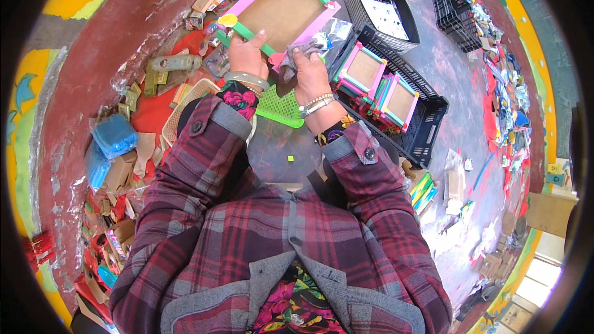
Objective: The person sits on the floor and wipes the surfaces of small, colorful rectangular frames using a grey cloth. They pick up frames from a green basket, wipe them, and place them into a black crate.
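My left hand (249,57) grips the near green edge of a rectangular frame (284,11), its thumb over the bar. Pink and green strips border the frame's plain brown panel, with small shaped pieces at its corners. In my right hand (312,76) is a crumpled grey cloth (297,59), pressed near the frame's lower right corner beside a pink-red corner piece (277,59). Under my hands lies a bright green plastic basket (280,105). The cloth and my fingers hide part of the frame's near right edge.
A black plastic crate (429,118) at the right holds smaller colored frames (363,68). Behind it stands a woven bin (385,46) with printed sheets inside. A cream basket (185,102), blue plastic packs (115,135) and cardboard pieces lie at the left. Another black crate (457,18) stands far right.
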The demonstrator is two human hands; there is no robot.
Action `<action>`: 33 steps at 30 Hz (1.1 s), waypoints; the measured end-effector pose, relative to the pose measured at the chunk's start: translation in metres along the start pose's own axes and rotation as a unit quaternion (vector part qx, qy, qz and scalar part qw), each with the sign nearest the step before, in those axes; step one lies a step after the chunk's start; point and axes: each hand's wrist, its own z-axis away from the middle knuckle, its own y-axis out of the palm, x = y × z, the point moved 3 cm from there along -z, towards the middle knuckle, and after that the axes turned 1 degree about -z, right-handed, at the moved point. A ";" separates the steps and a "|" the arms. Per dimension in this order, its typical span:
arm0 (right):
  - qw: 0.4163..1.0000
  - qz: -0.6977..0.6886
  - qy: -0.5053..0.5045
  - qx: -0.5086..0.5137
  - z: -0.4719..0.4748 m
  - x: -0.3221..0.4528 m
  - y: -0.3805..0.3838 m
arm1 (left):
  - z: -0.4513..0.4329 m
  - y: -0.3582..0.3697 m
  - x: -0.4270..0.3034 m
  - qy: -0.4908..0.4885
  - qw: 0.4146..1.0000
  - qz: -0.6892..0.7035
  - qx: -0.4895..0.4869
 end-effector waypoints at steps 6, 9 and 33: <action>0.989 0.136 0.045 0.028 -0.007 0.024 -0.024 | -0.026 -0.026 -0.009 -0.042 0.992 0.102 -0.056; 0.969 0.196 0.145 -0.042 -0.005 0.032 -0.037 | -0.034 -0.037 -0.011 -0.042 0.985 0.135 -0.101; 0.990 0.125 0.062 0.009 0.015 0.038 -0.029 | -0.004 -0.009 0.049 -0.191 0.975 0.106 0.043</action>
